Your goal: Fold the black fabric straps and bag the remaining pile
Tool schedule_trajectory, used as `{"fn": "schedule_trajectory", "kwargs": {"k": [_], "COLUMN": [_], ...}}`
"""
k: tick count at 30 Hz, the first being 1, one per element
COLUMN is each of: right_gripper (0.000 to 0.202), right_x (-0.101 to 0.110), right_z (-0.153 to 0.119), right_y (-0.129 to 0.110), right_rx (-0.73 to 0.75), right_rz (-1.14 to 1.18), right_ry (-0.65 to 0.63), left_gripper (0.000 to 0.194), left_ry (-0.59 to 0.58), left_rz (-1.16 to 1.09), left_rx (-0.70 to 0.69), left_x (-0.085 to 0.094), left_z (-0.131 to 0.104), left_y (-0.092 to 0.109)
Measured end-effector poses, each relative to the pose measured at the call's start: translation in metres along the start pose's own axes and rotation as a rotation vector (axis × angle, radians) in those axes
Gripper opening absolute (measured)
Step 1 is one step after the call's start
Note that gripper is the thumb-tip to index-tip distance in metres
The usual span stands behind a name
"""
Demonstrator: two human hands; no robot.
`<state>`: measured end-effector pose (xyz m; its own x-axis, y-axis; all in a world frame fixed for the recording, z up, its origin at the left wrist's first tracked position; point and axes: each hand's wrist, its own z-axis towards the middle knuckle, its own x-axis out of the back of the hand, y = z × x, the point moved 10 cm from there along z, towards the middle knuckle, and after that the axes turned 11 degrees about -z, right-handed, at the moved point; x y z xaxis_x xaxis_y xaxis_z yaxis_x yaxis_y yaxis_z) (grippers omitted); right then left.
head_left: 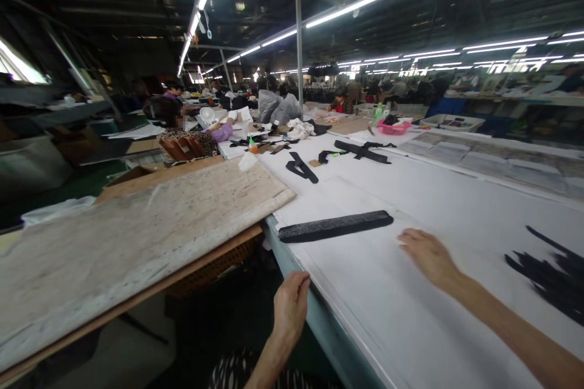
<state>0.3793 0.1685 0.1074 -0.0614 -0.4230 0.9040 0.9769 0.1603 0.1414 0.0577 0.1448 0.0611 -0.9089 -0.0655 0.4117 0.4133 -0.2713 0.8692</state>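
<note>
A stack of long black strips (336, 226) lies on the white table (365, 292), running from its left edge toward the middle. My left hand (291, 304) is by the table's edge below the stack, its fingers pressed together; whatever they may hold is too small to name. Over the white surface, just beyond the right end of the stack, is my right hand (424, 253), palm down and a little blurred. Nothing shows in it, and how far its fingers are apart is unclear. Loose black strips (550, 276) spread out at the far right.
More black pieces (362, 152) lie farther back, near a pink basket (395, 127) and a small orange bottle (252, 145). A worn board (137, 243) adjoins the table on the left. A person in a patterned top (187, 144) sits beyond it.
</note>
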Motion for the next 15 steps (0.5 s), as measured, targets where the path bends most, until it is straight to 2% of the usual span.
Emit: {"fn": "schedule_trajectory", "kwargs": {"k": [3,5,6,7,9,15], "right_gripper": [0.016,0.016,0.016,0.018,0.021,0.024], "right_x": [-0.02,-0.022,-0.024,-0.027,-0.037,-0.056], "right_z": [0.048,0.07,0.077,0.083,0.089,0.098], "right_y": [-0.124,-0.183,-0.204,-0.218,-0.231,-0.225], "right_rx": [0.216,0.298,0.329,0.349,0.366,0.334], "right_rz": [0.04,0.033,0.021,0.008,-0.013,-0.001], "right_ry": [-0.099,-0.111,-0.123,-0.143,-0.194,-0.274], "left_gripper": [0.024,0.024,0.024,0.024,0.024,0.024], "left_ry": [0.037,0.041,0.039,0.035,0.029,-0.014], "left_rz": [0.121,0.184,0.205,0.217,0.22,0.221], "left_rx": [-0.126,-0.193,-0.215,-0.229,-0.244,-0.274], "left_x": [0.007,0.009,0.009,0.009,0.007,-0.006], "left_z": [0.006,0.009,0.01,0.011,0.013,0.016], "left_y": [0.011,0.016,0.017,0.017,0.017,0.025]}}
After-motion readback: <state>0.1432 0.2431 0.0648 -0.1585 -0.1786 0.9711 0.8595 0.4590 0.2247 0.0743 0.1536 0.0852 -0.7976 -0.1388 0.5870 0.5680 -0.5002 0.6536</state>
